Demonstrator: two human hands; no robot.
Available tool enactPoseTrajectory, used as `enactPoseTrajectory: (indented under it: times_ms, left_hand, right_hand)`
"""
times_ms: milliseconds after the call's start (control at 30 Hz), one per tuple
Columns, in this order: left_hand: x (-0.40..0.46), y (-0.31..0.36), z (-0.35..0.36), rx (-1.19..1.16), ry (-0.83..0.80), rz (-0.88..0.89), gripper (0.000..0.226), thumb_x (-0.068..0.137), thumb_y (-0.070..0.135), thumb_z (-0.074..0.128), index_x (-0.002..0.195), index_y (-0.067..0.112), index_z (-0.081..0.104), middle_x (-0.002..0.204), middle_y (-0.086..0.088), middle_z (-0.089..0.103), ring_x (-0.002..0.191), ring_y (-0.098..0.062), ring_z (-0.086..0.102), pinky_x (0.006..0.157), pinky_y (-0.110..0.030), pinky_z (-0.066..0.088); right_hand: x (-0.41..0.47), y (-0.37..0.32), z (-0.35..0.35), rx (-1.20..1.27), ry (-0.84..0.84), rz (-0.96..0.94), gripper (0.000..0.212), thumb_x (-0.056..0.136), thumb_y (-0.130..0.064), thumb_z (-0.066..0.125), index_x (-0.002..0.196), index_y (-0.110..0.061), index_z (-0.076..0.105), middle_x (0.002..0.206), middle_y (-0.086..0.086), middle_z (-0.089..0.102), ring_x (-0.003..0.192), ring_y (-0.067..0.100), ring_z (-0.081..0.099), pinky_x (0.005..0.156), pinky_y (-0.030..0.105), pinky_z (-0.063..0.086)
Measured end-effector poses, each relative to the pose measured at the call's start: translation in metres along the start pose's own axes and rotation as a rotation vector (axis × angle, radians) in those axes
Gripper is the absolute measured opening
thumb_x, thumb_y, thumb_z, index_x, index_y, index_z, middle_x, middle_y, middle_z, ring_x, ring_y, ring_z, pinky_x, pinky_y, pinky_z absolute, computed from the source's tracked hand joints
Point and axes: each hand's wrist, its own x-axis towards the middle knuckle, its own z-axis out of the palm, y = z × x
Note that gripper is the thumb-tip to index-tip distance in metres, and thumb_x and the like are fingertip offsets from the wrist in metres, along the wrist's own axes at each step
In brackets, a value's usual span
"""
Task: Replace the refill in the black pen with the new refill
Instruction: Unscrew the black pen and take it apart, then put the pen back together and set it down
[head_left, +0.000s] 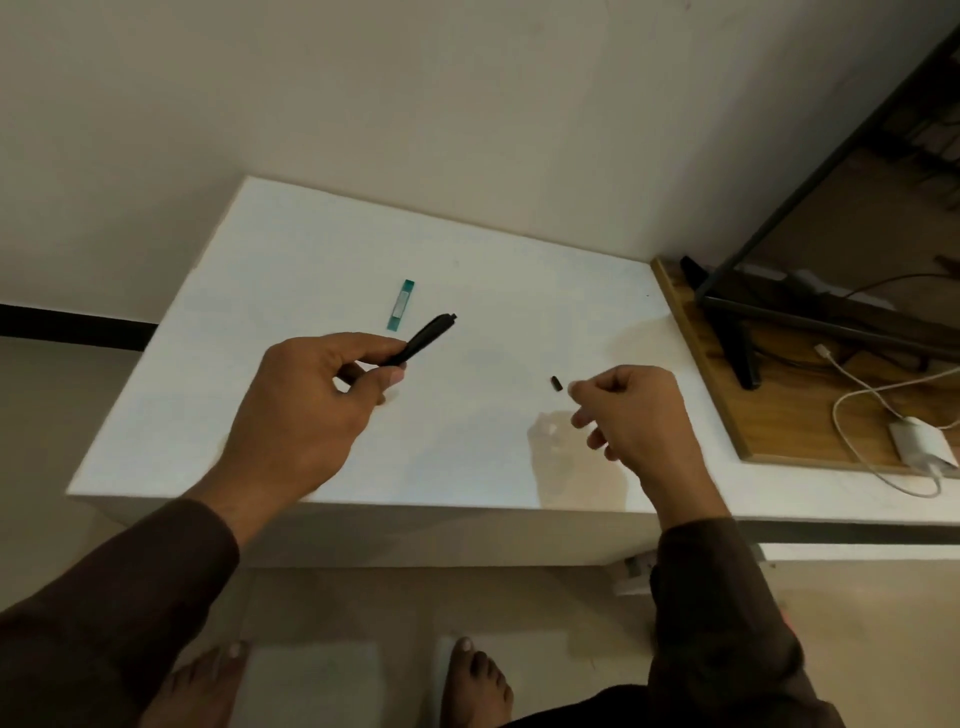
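My left hand (311, 400) grips the black pen (427, 338) by its lower end above the white table (260, 312); the pen points up and to the right. A small black piece (555, 384), seemingly a part of the pen, sits just left of my right hand's fingertips. My right hand (631, 410) hovers over the table with its fingers curled; whether it touches the piece is unclear. A teal and white refill packet (401, 305) lies flat on the table just beyond the pen's tip.
A wooden board (779, 415) at the right carries a monitor stand (737, 353) and a white charger (919, 441) with its cable. The wall runs behind the table. My bare feet stand on the floor below the near table edge.
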Motion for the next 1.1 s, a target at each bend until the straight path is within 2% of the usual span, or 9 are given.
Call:
enactPoseTrajectory:
  times_ms: [133, 233, 333, 500, 600, 667, 733, 933, 1100]
  left_hand:
    - [0.0, -0.001, 0.004, 0.023, -0.004, 0.02, 0.019, 0.091, 0.014, 0.074, 0.109, 0.018, 0.079, 0.1, 0.009, 0.075, 0.079, -0.019, 0.074, 0.072, -0.044, 0.066]
    - [-0.001, -0.002, 0.004, 0.037, 0.009, 0.027, 0.016, 0.091, 0.013, 0.075, 0.105, 0.018, 0.078, 0.099, 0.008, 0.074, 0.077, -0.018, 0.074, 0.071, -0.044, 0.066]
    - [0.0, -0.005, 0.003, 0.061, 0.024, 0.031, 0.014, 0.091, 0.014, 0.075, 0.104, 0.018, 0.078, 0.098, 0.005, 0.074, 0.077, -0.018, 0.074, 0.073, -0.044, 0.065]
    - [0.0, -0.005, 0.002, 0.122, 0.047, 0.03, 0.019, 0.088, 0.019, 0.077, 0.107, 0.015, 0.08, 0.09, 0.012, 0.072, 0.083, -0.008, 0.067, 0.071, -0.022, 0.053]
    - [0.002, -0.003, 0.0, 0.13, 0.073, -0.009, 0.02, 0.087, 0.018, 0.079, 0.108, 0.016, 0.079, 0.088, 0.018, 0.07, 0.076, -0.005, 0.063, 0.065, -0.005, 0.044]
    - [0.002, 0.0, 0.001, 0.08, 0.072, -0.034, 0.022, 0.087, 0.018, 0.08, 0.109, 0.015, 0.079, 0.089, 0.012, 0.075, 0.077, -0.009, 0.066, 0.069, -0.01, 0.052]
    - [0.002, 0.003, 0.003, 0.021, 0.065, -0.072, 0.026, 0.086, 0.019, 0.081, 0.112, 0.016, 0.078, 0.09, 0.007, 0.076, 0.078, -0.016, 0.069, 0.075, -0.028, 0.061]
    - [0.001, 0.008, 0.007, -0.026, 0.043, -0.072, 0.032, 0.091, 0.017, 0.076, 0.123, 0.019, 0.071, 0.093, 0.01, 0.078, 0.086, -0.004, 0.075, 0.08, -0.012, 0.058]
    - [-0.001, 0.014, 0.013, -0.049, 0.045, -0.063, 0.034, 0.092, 0.017, 0.074, 0.125, 0.019, 0.07, 0.094, 0.008, 0.082, 0.09, -0.002, 0.077, 0.092, -0.025, 0.06]
  right_hand:
    - [0.008, 0.011, 0.005, -0.206, -0.03, 0.049, 0.019, 0.09, -0.019, 0.072, 0.075, -0.008, 0.074, 0.063, 0.0, 0.075, 0.049, 0.013, 0.069, 0.049, 0.028, 0.055]
    - [0.012, 0.01, 0.012, -0.233, -0.044, 0.067, 0.021, 0.088, -0.018, 0.073, 0.073, -0.003, 0.074, 0.064, 0.006, 0.075, 0.066, 0.03, 0.075, 0.07, 0.044, 0.065]
    - [0.016, 0.01, 0.014, -0.224, -0.064, 0.097, 0.023, 0.089, -0.019, 0.075, 0.077, 0.001, 0.074, 0.068, 0.012, 0.077, 0.069, 0.035, 0.075, 0.075, 0.051, 0.065]
    - [0.013, 0.009, 0.011, -0.231, -0.071, 0.099, 0.028, 0.093, -0.029, 0.076, 0.073, -0.011, 0.069, 0.075, 0.009, 0.075, 0.065, 0.025, 0.071, 0.067, 0.04, 0.062]
    - [0.004, -0.004, 0.013, -0.25, 0.201, -0.077, 0.017, 0.098, -0.033, 0.069, 0.092, -0.017, 0.067, 0.082, -0.004, 0.067, 0.065, 0.007, 0.059, 0.055, 0.021, 0.043]
    - [-0.01, -0.021, 0.024, -0.057, 0.22, -0.205, 0.013, 0.099, -0.033, 0.067, 0.095, -0.021, 0.068, 0.075, -0.009, 0.067, 0.058, 0.007, 0.062, 0.05, 0.016, 0.044]
    - [-0.029, -0.04, 0.046, 0.198, 0.029, -0.259, 0.013, 0.099, -0.033, 0.068, 0.094, -0.022, 0.071, 0.073, -0.004, 0.072, 0.054, 0.007, 0.066, 0.048, 0.016, 0.049]
    - [-0.052, -0.063, 0.084, 0.419, -0.27, -0.192, 0.02, 0.097, -0.038, 0.069, 0.095, -0.021, 0.078, 0.082, -0.005, 0.08, 0.066, 0.009, 0.076, 0.051, 0.018, 0.055]
    - [-0.049, -0.063, 0.087, 0.513, -0.211, -0.124, 0.016, 0.095, -0.032, 0.072, 0.089, -0.019, 0.079, 0.078, -0.007, 0.08, 0.067, 0.008, 0.076, 0.052, 0.017, 0.054]
